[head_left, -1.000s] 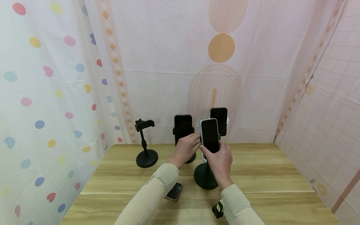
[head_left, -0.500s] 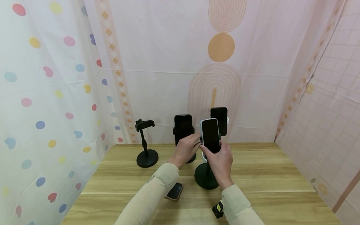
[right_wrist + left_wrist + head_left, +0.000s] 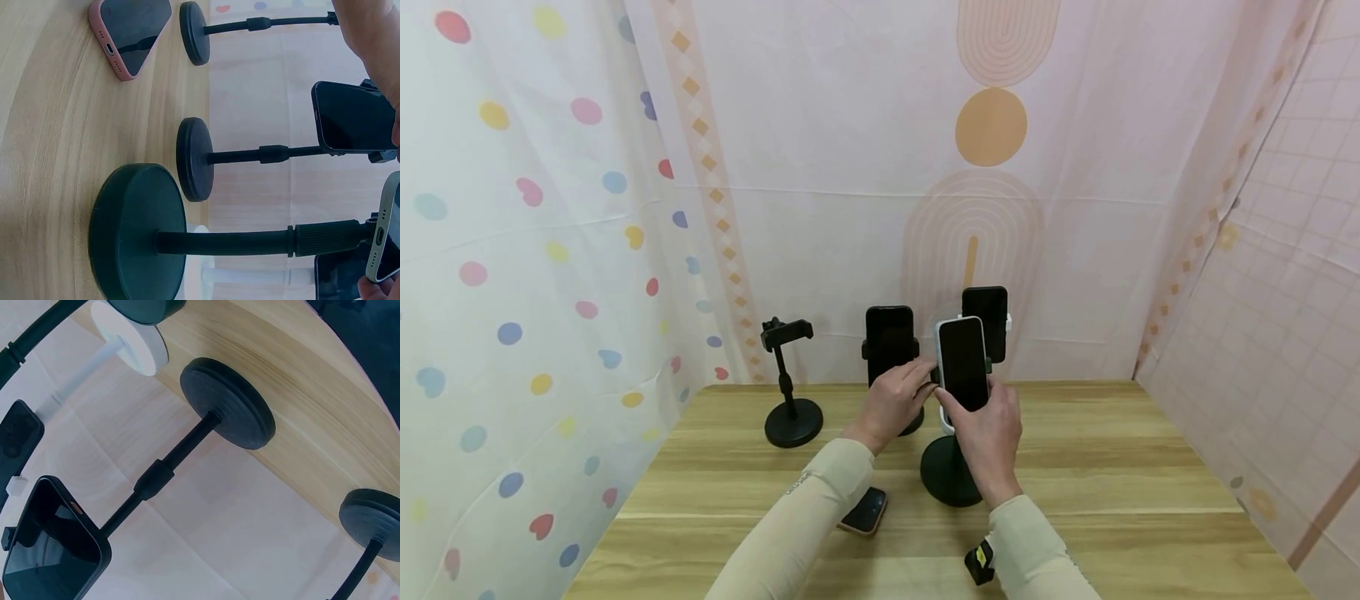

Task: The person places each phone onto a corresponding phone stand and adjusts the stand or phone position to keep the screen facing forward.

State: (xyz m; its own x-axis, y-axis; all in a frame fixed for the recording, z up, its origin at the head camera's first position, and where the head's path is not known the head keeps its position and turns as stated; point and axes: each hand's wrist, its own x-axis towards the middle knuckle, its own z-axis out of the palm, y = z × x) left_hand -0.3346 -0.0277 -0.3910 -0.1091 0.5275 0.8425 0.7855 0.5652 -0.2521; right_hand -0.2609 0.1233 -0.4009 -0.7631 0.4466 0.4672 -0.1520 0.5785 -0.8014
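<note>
Above the green stand (image 3: 947,473), right fingers (image 3: 1001,402) round pale-cased phone (image 3: 964,360), left fingers (image 3: 917,372), grip unclear, at now-plainer clamp (image 3: 935,376).

Loose phone (image 3: 867,510) on table (image 3: 715,475), left of nearest stand (image 3: 946,475)

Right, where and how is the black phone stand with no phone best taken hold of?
Probably a wrapping grip on the slim stem of the empty black stand, coming from the person's left: it rises near upright from a round base, and the other black stand is to its right.
</note>
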